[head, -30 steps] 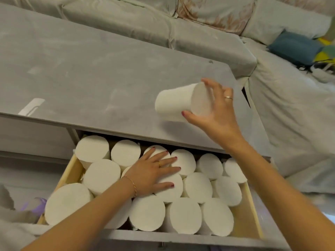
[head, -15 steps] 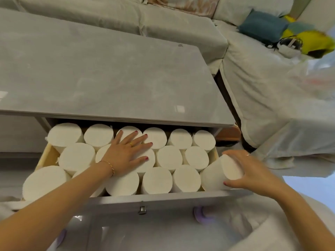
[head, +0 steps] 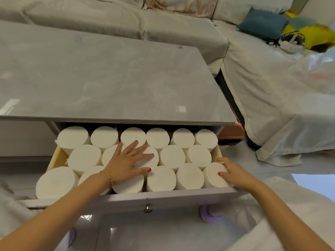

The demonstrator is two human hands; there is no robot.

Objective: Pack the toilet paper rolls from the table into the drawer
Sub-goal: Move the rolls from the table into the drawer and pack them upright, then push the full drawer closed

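Note:
The open drawer (head: pixel 126 198) under the grey table (head: pixel 108 78) holds several white toilet paper rolls standing on end in three rows. My left hand (head: pixel 128 163) lies flat, fingers spread, on rolls in the middle of the drawer. My right hand (head: pixel 233 173) wraps around the front right roll (head: pixel 213 175), which stands upright in the drawer's front right corner, against the side wall. No roll is on the table top.
A covered sofa (head: pixel 272 91) runs along the far side and the right of the table. A blue cushion (head: pixel 262 24) and a white headset (head: pixel 290 41) lie on it. The drawer knob (head: pixel 148 208) faces me.
My right hand carried a roll from above the table down to the drawer's front right corner and stood it upright there. My left hand stayed pressed on the middle rolls.

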